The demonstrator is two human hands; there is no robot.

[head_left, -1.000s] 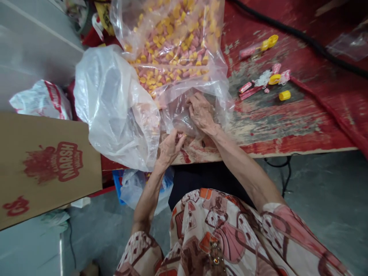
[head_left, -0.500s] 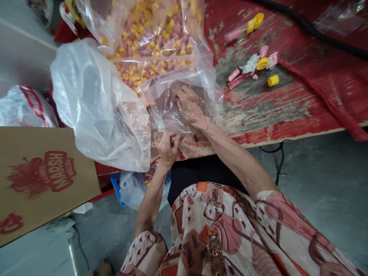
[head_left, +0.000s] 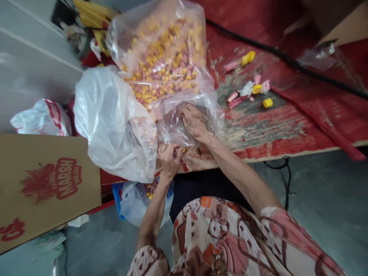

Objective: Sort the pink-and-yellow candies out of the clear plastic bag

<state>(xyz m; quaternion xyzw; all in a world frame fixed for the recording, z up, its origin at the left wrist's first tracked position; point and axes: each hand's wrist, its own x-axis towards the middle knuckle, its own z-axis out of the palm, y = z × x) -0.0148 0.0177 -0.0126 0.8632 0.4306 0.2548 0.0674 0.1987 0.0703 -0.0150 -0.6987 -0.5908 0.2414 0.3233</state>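
My left hand is closed at the table's front edge. Its curled fingers wrap a small pink candy-like piece, whose yellow end pokes out near the thumb. Loosely bent, the fingers of my right hand rest at the slack lower part of a large clear plastic bag; no held thing shows in them. Many pink pieces with yellow caps fill the upper part of that bag. A whitish plastic bag bulges beside my left hand.
On the worn red table lie a yellow cap, crumpled wrappers and a red strip. A black cable crosses the back. A printed cardboard box stands left; a blue crate sits below the table edge.
The camera view has shifted, so the whole scene sits lower in the picture. The yellow end of the piece now shows at my left hand. My right hand stays on the bag's lower part.
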